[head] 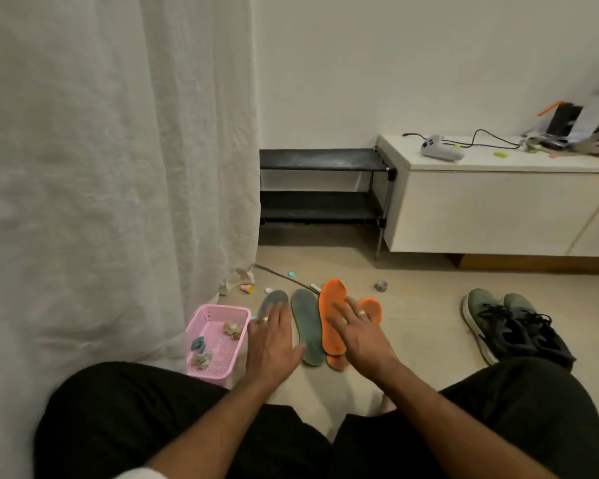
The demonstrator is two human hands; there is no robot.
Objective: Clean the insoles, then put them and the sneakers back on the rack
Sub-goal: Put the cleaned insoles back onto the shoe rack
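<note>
Head view: four insoles [307, 326] lie lengthwise, toes rackward.

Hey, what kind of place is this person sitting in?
Probably a room in a home, perhaps near an entryway: a low black shoe rack stands against the wall beside a white cabinet, with a long curtain reaching the floor.
</note>
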